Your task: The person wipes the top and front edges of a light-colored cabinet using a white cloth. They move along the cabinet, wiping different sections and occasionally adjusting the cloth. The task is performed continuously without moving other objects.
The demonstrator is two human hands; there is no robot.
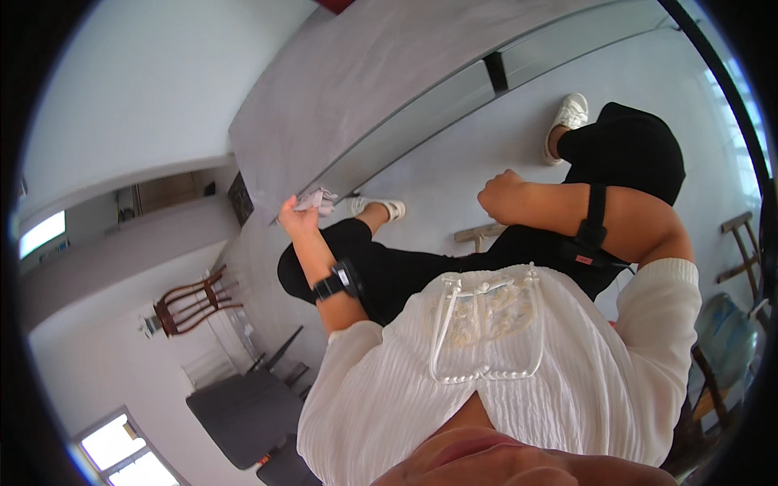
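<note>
My left hand [299, 220] grips a crumpled pale pinkish-grey cloth [316, 200], close to the near left corner of a grey marble-patterned table [364, 79]. Whether the cloth touches the table edge I cannot tell. My right hand [503, 195] is curled into a fist, away from the table and above the floor in front of my lap. No object shows in that fist, though the inner side of the fingers is hidden. Each arm wears a black strap with a small device; the left one [337, 282] sits near the wrist, the right one [592, 225] on the forearm.
Part of a wooden stool [480, 234] shows between my legs. On the left stand a dark-padded chair [246, 404] and a brown wooden chair [188, 304]. To the right are a large bluish water bottle [726, 334] and a wooden frame [743, 249]. Something red [335, 5] sits at the top.
</note>
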